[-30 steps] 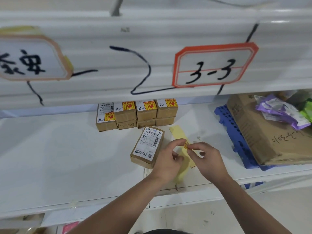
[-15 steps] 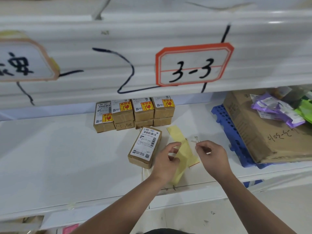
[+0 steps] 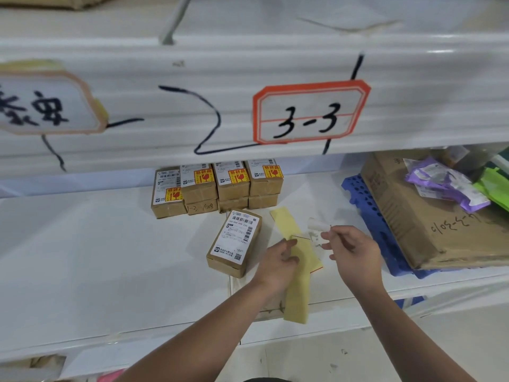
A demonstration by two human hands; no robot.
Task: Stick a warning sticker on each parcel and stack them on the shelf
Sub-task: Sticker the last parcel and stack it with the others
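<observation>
The loose parcel [image 3: 234,242], a small brown box with a white shipping label on top, lies flat on the white shelf [image 3: 96,257] and carries no warning sticker. Just right of the parcel lies the yellow backing strip [image 3: 298,296], running from behind the parcel's far corner down past the shelf's front edge. The left hand [image 3: 278,261] sits over the strip, right beside the parcel, its fingers curled against the paper; whether its grip actually pinches the strip cannot be told. Further right of the parcel, the right hand [image 3: 354,250] is raised above the shelf, its grip closed in a thumb-and-finger pinch on a pale sticker [image 3: 319,225], blurred, with its printed side not showing. Directly behind the parcel stand the stacked parcels [image 3: 217,188], the top ones each bearing a yellow-and-red sticker. Well to the parcel's right, a cardboard box [image 3: 429,216] rests on a blue crate [image 3: 363,213], with purple bags [image 3: 440,183] on top.
</observation>
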